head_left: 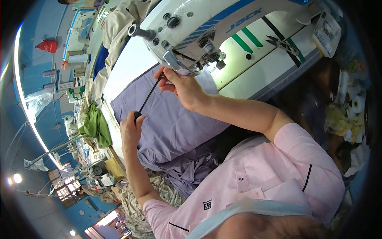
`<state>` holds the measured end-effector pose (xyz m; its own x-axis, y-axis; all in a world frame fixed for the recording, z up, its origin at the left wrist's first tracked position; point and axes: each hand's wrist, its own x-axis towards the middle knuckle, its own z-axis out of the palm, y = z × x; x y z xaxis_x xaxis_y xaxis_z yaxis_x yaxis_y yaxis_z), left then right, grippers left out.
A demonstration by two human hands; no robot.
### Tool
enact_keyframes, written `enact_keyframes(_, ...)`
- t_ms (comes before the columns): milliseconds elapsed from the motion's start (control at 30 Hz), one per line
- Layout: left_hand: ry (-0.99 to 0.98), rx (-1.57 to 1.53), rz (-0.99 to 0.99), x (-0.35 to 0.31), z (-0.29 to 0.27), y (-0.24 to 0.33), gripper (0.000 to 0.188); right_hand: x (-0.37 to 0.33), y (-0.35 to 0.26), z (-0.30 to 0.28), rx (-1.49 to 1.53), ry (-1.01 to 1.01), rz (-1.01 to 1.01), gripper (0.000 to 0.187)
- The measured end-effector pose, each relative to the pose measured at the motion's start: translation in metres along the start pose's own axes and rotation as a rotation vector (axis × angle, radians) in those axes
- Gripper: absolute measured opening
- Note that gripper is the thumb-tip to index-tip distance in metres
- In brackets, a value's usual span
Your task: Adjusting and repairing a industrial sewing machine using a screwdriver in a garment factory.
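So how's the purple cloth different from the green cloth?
The purple cloth is plain pale purple; the green cloth is bright green. The purple cloth looks much bigger and is partly spread out, while the green cloth is bunched up. The purple cloth lies by the machine; the green cloth is farther left. Both are creased.

The slender tool (pixel 150 95) between left grip (pixel 130 129) and right grip (pixel 179 87) is black; the fabric (pixel 179 129) beneath both, plain lavender; the sewing machine (pixel 215 28) above the right grip, white with blue stripes; the cloth (pixel 96 125) left of the left grip, green.
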<state>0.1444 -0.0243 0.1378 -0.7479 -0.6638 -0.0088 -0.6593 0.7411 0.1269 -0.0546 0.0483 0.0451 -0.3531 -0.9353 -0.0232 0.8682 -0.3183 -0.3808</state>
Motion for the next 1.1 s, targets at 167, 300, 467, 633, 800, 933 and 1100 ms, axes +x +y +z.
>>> enact_keyframes(167, -0.015, -0.024, 0.019, 0.005, -0.005, 0.001, 0.024, 0.001, -0.001, -0.002, -0.011, -0.017, 0.012, 0.02)
enact_keyframes(300, 0.045, -0.03, 0.013, 0.002, 0.0, 0.003, 0.027, 0.0, -0.008, 0.0, -0.068, -0.052, 0.006, 0.018)
enact_keyframes(467, 0.271, 0.077, 0.107, -0.007, 0.024, 0.005, 0.034, 0.001, -0.008, -0.007, -0.131, -0.051, 0.008, 0.017)
enact_keyframes(633, 0.349, 0.164, 0.142, -0.012, 0.029, -0.006, 0.036, -0.002, -0.007, 0.0, -0.168, -0.018, 0.021, 0.018)
enact_keyframes(800, 0.341, 0.142, 0.197, 0.0, 0.008, -0.015, 0.036, -0.004, -0.009, 0.002, -0.183, -0.018, 0.024, 0.017)
enact_keyframes(933, 0.293, 0.134, 0.231, 0.007, -0.006, -0.021, 0.035, -0.002, -0.008, -0.001, -0.151, -0.026, 0.056, 0.018)
enact_keyframes(1100, 0.147, 0.005, 0.233, 0.011, -0.002, -0.032, 0.036, -0.003, -0.009, -0.008, -0.158, -0.022, 0.094, 0.021)
